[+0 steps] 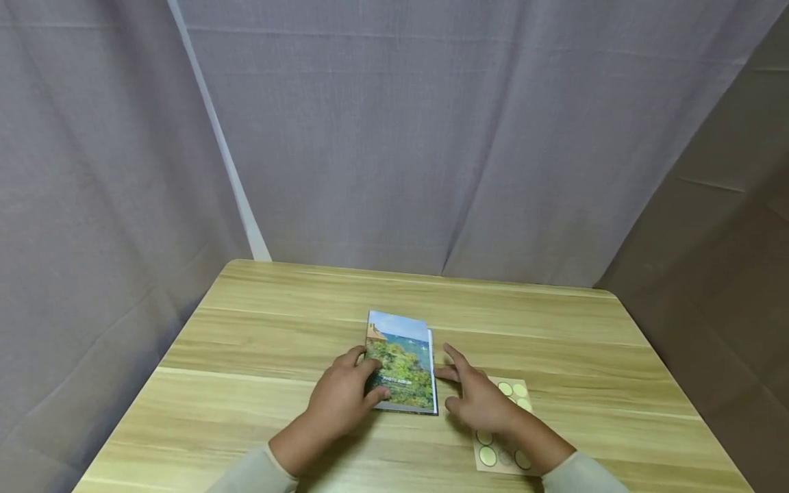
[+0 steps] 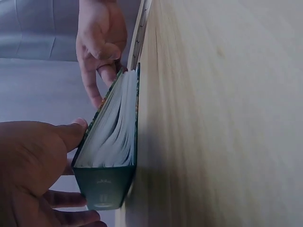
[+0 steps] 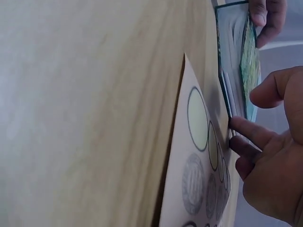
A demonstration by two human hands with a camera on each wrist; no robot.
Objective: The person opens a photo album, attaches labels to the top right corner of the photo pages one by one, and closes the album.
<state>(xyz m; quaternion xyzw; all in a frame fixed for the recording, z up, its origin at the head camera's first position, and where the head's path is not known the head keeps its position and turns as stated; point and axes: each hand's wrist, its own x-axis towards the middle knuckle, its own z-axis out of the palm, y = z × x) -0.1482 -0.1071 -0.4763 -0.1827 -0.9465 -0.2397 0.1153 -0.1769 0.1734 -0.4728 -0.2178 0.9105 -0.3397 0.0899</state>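
A thick photo album (image 1: 401, 363) with a painted seaside cover lies closed on the table. In the left wrist view its white pages (image 2: 111, 127) fan slightly between the covers, beside a dark green spine (image 2: 104, 187). My left hand (image 1: 342, 390) holds the album at its spine side, thumb on the cover and fingers along the spine. On the opposite side, my right hand (image 1: 481, 397) has its fingers extended, fingertips touching the album's right edge. In the right wrist view, those fingers (image 3: 255, 132) meet the lower cover and page edges, while the thumb stays apart from the cover.
Beneath my right wrist lies a flat beige sheet (image 1: 502, 462) with rows of pale yellow circles and grey coin-like prints. The wooden table (image 1: 246, 335) meets grey curtains (image 1: 370, 137) at its back and sides.
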